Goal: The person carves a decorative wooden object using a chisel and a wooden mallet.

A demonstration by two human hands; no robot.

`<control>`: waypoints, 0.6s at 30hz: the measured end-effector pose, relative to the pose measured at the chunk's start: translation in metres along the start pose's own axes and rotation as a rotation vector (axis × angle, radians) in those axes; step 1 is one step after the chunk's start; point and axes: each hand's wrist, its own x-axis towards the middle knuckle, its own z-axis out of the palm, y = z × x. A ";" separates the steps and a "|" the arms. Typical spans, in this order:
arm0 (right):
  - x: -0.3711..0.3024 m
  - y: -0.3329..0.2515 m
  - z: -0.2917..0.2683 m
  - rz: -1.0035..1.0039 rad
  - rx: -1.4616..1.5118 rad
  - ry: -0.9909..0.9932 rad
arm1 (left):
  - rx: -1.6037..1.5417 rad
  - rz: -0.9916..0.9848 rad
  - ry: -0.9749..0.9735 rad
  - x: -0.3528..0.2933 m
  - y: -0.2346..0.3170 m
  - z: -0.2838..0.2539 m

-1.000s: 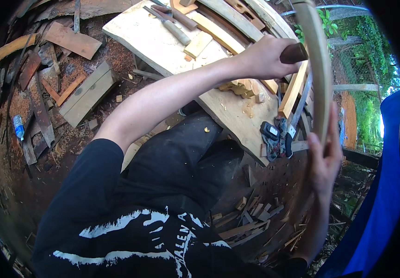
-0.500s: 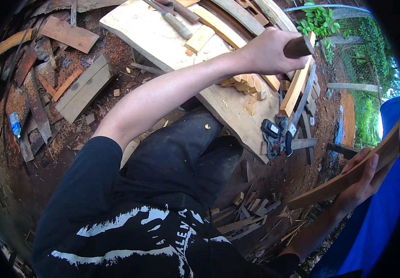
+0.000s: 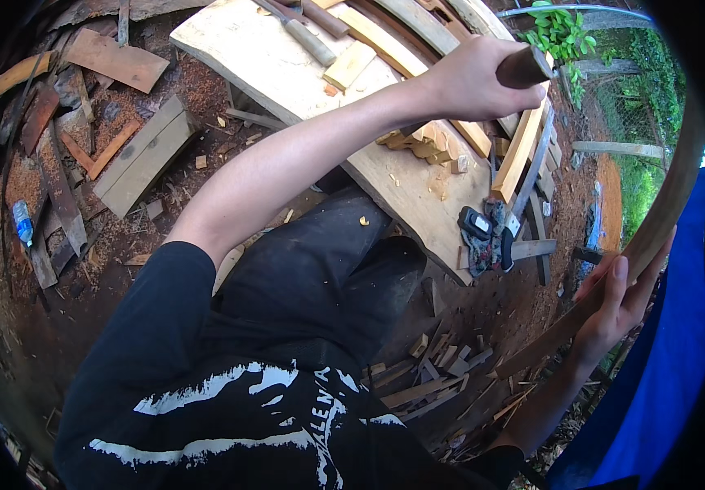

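Note:
My left hand (image 3: 479, 80) is closed around a thick round wooden tool handle (image 3: 524, 67) above the workbench (image 3: 377, 175). The tool's working end is mostly hidden by my hand and forearm. Just below my wrist lies a carved, wavy piece of yellowish wood (image 3: 432, 145). Out to the right, my right hand (image 3: 614, 314) grips a long wooden bat-like piece (image 3: 655, 220), held raised and slanting. Its upper end runs into the dark rim of the picture.
A handled tool (image 3: 312, 45), a small wood block (image 3: 349, 65) and long wooden strips (image 3: 520, 155) lie on the bench. A dark device (image 3: 475, 224) rests on a cloth at its corner. Scrap boards (image 3: 144, 155) and a bottle (image 3: 22, 222) litter the ground; a blue sheet (image 3: 679, 351) hangs right.
The wooden piece in my right hand has swung to a steeper slant, and that hand has shifted slightly left and down. My left hand, still gripping the handle, has moved a little left.

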 end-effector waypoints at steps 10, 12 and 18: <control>0.003 -0.008 -0.002 -0.017 -0.029 -0.021 | 0.059 0.043 -0.018 -0.003 -0.001 -0.002; 0.004 -0.009 0.000 -0.041 -0.032 -0.010 | 0.021 0.018 -0.019 -0.004 0.002 -0.002; 0.002 -0.015 0.001 -0.012 -0.034 0.029 | -0.038 -0.046 -0.037 -0.010 0.009 -0.004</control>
